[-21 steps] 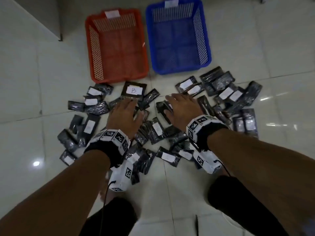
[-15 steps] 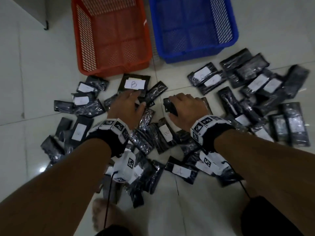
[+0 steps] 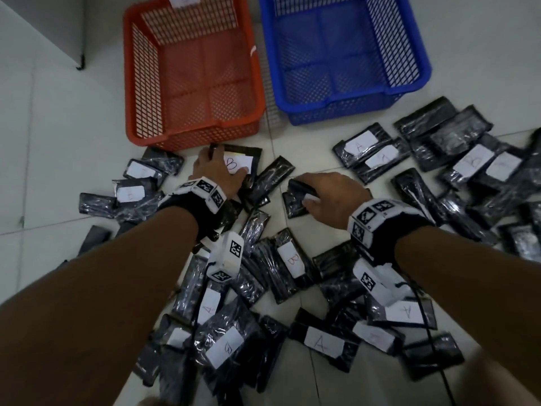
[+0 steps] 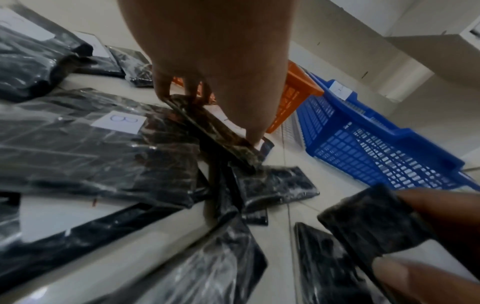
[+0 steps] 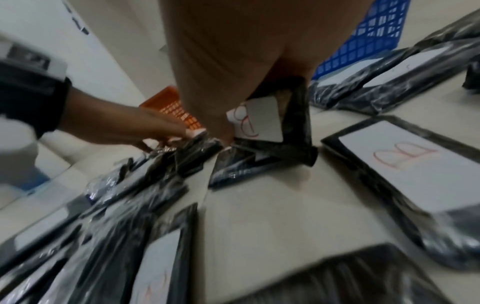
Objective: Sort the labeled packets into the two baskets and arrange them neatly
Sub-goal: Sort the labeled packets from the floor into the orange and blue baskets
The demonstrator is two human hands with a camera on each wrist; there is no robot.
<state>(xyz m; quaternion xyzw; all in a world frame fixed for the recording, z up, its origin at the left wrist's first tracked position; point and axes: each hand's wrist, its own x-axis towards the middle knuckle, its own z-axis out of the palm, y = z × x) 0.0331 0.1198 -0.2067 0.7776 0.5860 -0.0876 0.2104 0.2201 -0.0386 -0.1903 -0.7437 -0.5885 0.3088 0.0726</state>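
Many black plastic-wrapped packets with white A or B labels lie scattered on the tiled floor. In front of the orange basket [image 3: 128, 83], my left hand [image 3: 222, 168] grips a black packet labelled B [image 3: 237, 164]; the left wrist view shows fingers and thumb pinching the tilted B packet [image 4: 218, 133] by its edges. My right hand [image 3: 310, 194] grips another black packet [image 3: 294, 197], raised on edge with a B label [image 5: 259, 121] facing the wrist camera. The blue basket [image 3: 328, 104] stands right of the orange one. Both baskets hold no packets.
Packets crowd the floor right of my right hand [image 3: 456, 159] and below both forearms [image 3: 322, 344]. A grey cabinet corner [image 3: 58, 30] stands at the far left. Bare tiles lie left of the orange basket. Paper tags sit on both baskets' far walls.
The view has moved closer to the baskets. My left hand slid forward and closed on the B packet by the orange basket. My right hand tipped its packet up off the floor.
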